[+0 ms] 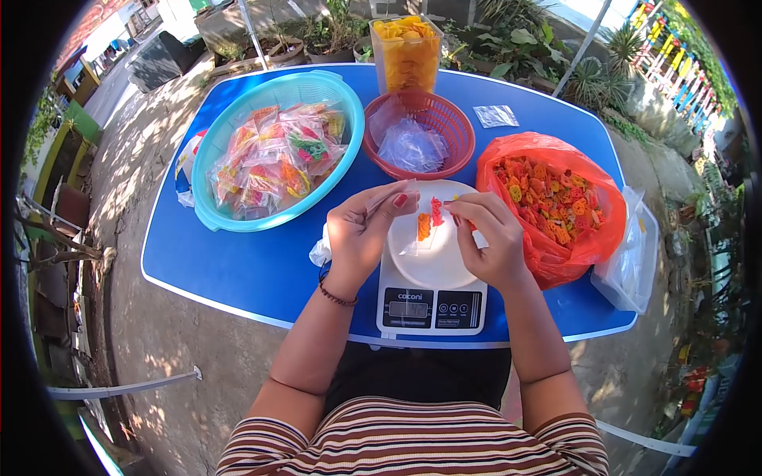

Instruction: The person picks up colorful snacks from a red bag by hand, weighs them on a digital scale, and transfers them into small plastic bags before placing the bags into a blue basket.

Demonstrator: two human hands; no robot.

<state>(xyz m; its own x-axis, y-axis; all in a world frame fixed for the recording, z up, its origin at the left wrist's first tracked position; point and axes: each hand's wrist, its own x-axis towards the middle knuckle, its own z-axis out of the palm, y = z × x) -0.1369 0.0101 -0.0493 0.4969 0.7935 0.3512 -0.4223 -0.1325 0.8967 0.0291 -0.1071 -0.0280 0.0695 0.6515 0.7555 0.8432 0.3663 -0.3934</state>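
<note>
Grip of left hand (367,226) pinches a clear packet (412,244) above the "coconi" scale (436,274).

Striped top (413,432), dark beaded bracelet (339,298)

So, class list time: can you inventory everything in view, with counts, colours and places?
table: one, blue, centre
basin: one, turquoise, left
filled packets: many, clear, in basin
tub: one, yellow-orange contents, far edge
basket: one, red, before tub
plastic bags: several, clear, in basket
flat packet: one, clear, far right
sack: one, red, right
small pieces: many, mostly orange, in sack
tray: one, clear, right edge
scale: one, white, near edge
plate: one, white, on scale
plants: several, green, beyond table
left hand: one, holding clear plastic
right hand: one, over plate
</note>
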